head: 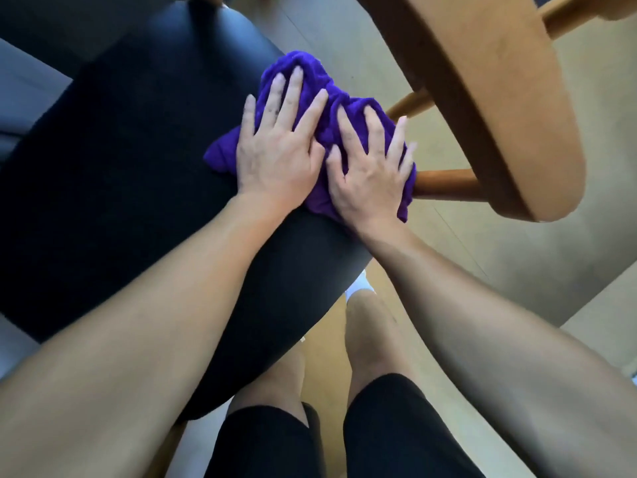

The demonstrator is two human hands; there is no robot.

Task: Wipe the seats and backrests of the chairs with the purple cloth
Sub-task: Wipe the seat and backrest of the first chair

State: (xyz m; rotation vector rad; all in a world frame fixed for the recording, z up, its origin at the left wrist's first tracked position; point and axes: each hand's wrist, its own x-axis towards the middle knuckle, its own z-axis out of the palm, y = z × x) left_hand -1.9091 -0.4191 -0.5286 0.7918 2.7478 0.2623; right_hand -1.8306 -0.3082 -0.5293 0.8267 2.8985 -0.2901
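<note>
The purple cloth (310, 63) lies bunched in soft, fuzzy folds at the far right edge of the chair seat (120, 150), close against the backrest (482, 98). My left hand (275, 153) and my right hand (372, 177) press flat on it side by side, fingers straight and spread, gripping nothing. The seat is black, smooth and padded, with a rounded edge. The backrest is a curved rail of light brown wood on round wooden rods (448, 182), and the cloth's right edge touches the nearest rod. To the left, a wide stretch of bare seat lies open. To the right, past the seat edge, is pale floor (344, 36).
</note>
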